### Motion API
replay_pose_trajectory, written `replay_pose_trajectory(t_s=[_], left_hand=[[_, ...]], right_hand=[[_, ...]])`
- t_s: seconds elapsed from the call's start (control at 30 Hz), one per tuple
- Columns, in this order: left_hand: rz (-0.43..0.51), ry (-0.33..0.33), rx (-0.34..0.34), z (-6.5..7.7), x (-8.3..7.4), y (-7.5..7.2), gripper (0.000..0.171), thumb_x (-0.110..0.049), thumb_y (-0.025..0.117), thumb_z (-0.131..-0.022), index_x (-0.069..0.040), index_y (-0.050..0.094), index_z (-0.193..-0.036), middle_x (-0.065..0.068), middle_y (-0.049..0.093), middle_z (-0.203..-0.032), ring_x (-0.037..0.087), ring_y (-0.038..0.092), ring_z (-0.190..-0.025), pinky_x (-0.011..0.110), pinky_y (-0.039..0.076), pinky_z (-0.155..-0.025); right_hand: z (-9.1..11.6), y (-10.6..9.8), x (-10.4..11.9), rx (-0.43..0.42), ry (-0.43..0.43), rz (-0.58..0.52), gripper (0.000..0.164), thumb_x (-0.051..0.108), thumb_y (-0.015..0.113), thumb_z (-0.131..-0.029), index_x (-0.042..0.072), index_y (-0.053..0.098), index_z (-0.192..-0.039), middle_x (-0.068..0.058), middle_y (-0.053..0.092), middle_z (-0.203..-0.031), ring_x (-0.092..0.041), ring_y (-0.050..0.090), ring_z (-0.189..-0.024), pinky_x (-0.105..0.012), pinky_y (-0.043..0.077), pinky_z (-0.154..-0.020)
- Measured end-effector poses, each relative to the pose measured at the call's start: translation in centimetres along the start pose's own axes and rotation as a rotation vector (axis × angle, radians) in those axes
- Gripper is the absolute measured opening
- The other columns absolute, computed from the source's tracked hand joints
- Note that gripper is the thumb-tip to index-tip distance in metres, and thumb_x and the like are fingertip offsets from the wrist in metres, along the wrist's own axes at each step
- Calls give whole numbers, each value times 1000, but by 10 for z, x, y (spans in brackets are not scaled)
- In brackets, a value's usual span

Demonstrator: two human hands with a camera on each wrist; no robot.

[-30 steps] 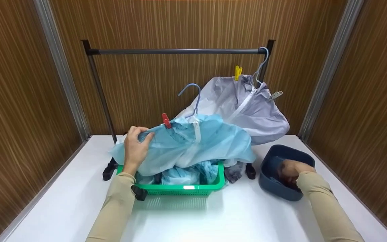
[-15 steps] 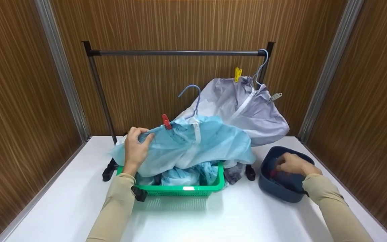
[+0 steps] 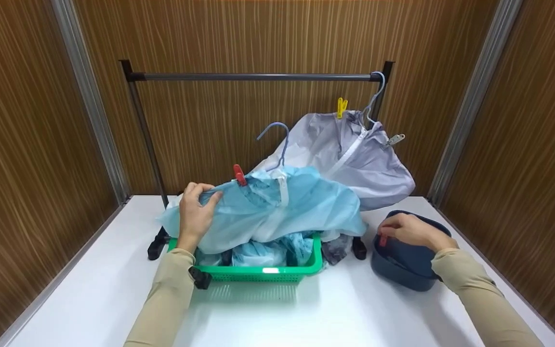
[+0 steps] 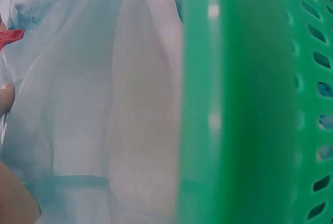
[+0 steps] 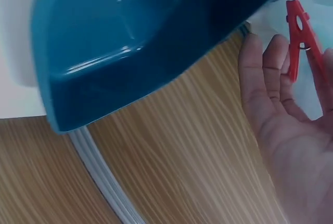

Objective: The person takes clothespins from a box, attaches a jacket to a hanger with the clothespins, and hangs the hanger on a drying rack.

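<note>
My left hand [image 3: 196, 212] pinches the shoulder of a light blue zip jacket [image 3: 316, 200], which is on a blue hanger [image 3: 284, 144] and lies over the green basket [image 3: 258, 271]. A red clothespin [image 3: 240, 175] is clipped near the collar on the left side; it also shows at the edge of the left wrist view. Over the dark blue bin [image 3: 405, 279], my right hand [image 3: 410, 230] holds a second red clothespin [image 5: 301, 39] between thumb and fingers. In the right wrist view its prongs point up, away from the palm.
Behind, a black rack [image 3: 258, 76] carries a pale purple jacket [image 3: 378, 173] on a hanger at its right end, with a yellow clothespin [image 3: 341, 108] and a white one [image 3: 396, 140]. More crumpled clothing [image 3: 258, 253] fills the basket. Wood-patterned walls enclose the white table [image 3: 335, 313].
My right hand has come up from inside the bin toward its left rim, and a red clothespin now shows in its fingers. The left hand and blue jacket have stayed in place.
</note>
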State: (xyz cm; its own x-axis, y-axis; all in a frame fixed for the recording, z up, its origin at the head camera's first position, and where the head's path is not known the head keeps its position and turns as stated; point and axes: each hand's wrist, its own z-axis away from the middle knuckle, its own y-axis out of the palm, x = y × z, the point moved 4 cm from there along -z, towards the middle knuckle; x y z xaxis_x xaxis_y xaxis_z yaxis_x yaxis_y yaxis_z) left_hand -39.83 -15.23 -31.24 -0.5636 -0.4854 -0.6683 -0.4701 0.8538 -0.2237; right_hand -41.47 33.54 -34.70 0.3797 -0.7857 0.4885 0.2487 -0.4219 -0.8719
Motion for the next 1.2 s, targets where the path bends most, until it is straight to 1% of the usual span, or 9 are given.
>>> replay_pose_trajectory(t_s=[0.13,0.17,0.37,0.4,0.53,0.73,0.97,1.03,1.2], left_hand=[[7,-18,7,0,1,1,12,-21,66,-83,-10,63,-89,0,48,-85,14,46,-87,33,38,-81],[7,-21,7,0,1,1,13,-21,66,-83,-10,63,-89,0,48,-85,14,46,-87,33,38,-81],[11,-25,16,1,0,2,13,-22,65,-84,-10,62,-90,0,48,-87,14,47,-87,33,39,-81],[12,-27,17,1,-1,3,13,-22,65,-84,-10,62,-90,0,48,-87,14,47,-87,33,39,-81],[11,-31,18,1,0,3,14,-23,66,-83,-10,63,-90,1,48,-87,14,47,-87,33,39,-81],[11,-47,21,3,2,4,14,-23,66,-83,-11,63,-90,0,48,-87,14,46,-87,34,39,-81],[9,-13,3,3,3,3,11,-20,66,-83,-11,64,-89,0,49,-86,14,47,-86,33,39,-80],[13,-12,6,3,3,3,11,-20,66,-83,-11,63,-89,0,49,-86,14,47,-86,33,39,-80],[17,-25,7,2,4,2,13,-22,66,-84,-11,63,-90,0,48,-87,14,47,-86,33,39,-80]], right_hand=[[-3,0,8,-10,-19,-42,19,23,52,-93,13,64,-103,-1,65,-86,-24,57,-83,-34,45,-70],[-4,1,11,-20,-32,-41,19,25,53,-92,14,63,-104,0,65,-85,-23,58,-82,-34,46,-70],[-8,4,26,-106,-111,0,26,25,58,-89,9,60,-110,0,64,-84,-15,59,-76,-35,46,-72],[-7,4,28,-118,-114,1,27,24,58,-89,8,60,-111,0,63,-85,-16,60,-76,-34,47,-71],[-7,3,31,-158,-134,-13,26,26,59,-88,8,62,-107,0,63,-86,-24,60,-78,-33,48,-68],[-6,3,32,-192,-164,-23,25,28,58,-89,9,65,-104,-1,64,-88,-20,61,-79,-30,49,-67],[-6,-2,40,-355,-283,11,17,25,58,-89,13,68,-95,5,65,-85,-11,59,-80,-31,48,-71],[-6,-3,43,-391,-298,-3,17,24,57,-90,13,67,-97,7,64,-87,-10,58,-82,-30,48,-73],[-6,-6,48,-478,-331,-45,18,20,55,-91,11,65,-103,6,64,-91,-16,59,-87,-31,49,-74]])
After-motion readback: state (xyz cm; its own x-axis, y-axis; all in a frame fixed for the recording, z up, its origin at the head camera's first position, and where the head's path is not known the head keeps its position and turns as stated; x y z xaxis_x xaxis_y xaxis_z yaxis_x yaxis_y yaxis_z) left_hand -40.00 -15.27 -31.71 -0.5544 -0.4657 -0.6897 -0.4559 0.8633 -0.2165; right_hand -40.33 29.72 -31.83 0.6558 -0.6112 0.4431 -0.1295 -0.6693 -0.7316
